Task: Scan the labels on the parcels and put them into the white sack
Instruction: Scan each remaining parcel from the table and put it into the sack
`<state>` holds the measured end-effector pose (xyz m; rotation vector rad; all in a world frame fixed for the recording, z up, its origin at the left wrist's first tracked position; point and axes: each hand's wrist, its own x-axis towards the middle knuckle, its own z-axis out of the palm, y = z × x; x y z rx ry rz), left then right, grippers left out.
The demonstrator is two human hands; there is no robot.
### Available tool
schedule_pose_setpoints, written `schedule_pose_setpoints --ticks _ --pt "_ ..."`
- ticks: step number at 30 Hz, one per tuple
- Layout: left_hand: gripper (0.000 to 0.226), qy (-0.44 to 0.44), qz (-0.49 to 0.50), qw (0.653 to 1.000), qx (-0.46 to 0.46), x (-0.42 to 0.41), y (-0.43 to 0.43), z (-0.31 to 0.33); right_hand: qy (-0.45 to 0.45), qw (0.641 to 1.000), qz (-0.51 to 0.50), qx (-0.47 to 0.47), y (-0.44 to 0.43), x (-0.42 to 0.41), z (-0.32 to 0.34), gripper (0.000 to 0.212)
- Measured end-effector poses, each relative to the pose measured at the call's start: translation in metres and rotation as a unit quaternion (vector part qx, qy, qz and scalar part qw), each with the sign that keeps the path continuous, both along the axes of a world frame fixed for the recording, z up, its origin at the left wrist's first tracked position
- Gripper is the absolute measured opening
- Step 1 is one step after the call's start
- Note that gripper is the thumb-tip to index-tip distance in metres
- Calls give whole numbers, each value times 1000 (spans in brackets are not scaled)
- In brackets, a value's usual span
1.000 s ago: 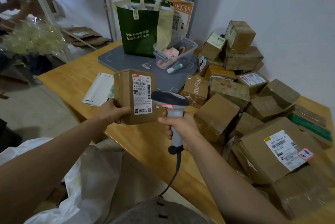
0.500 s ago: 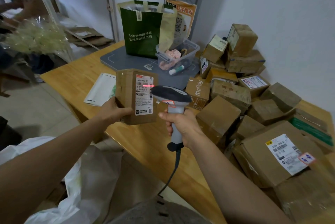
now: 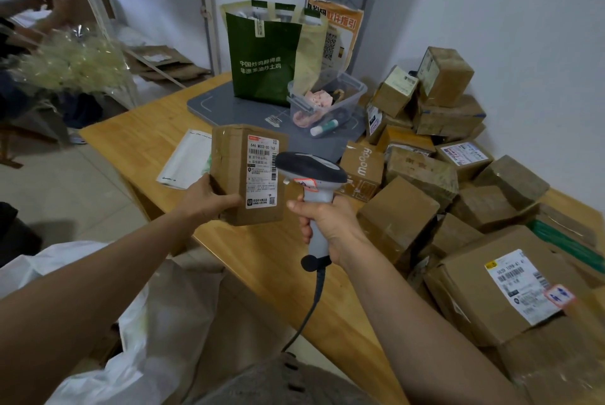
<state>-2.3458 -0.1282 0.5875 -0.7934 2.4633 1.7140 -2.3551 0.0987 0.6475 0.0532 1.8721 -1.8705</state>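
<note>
Wooden table (image 3: 268, 260); left hand (image 3: 209, 196) holds cardboard parcel (image 3: 232, 172).

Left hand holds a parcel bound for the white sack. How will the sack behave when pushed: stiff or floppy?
Probably floppy: the white sack lies crumpled in soft folds, no frame visible. It would likely sag under a push; the right hand grips the scanner, so opening it looks awkward. It looks thin, so corners of the parcel may snag.
</note>
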Motion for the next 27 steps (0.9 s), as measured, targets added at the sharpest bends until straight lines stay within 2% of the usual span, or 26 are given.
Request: schedule_pose_setpoints --ticks 2,4,6,8,11,16,18,20,24,27 --pt "66 3 12 1000 15 2 1 2 1 1000 4 -6 -1 0 0 15" --pt "58 10 52 995 87 5 -3 4 -4 1000 13 -15 -5 1 0 12" --pt "51 18 122 975 188 14 -12 8 -15 999 26 -17 -12 2 0 13" --pt "41 42 195 949 243 28 -25 9 -27 999 42 -15 -25 3 -3 13" --pt "28 73 304 923 224 61 -53 4 -46 996 79 -9 -52 7 -9 13" --pt "58 44 449 875 173 136 -101 -21 -80 985 155 8 -106 24 -28 11" --pt "66 20 485 854 190 166 -112 -34 -88 979 186 17 -126 31 -36 11" --pt "63 -27 509 829 230 191 -121 -47 -95 972 212 32 -146 38 -46 11" --pt "37 -132 519 791 296 224 -120 -65 -117 957 256 73 -174 53 -65 12" --pt "51 -190 510 765 346 240 -118 -83 -132 948 270 100 -187 63 -77 15"
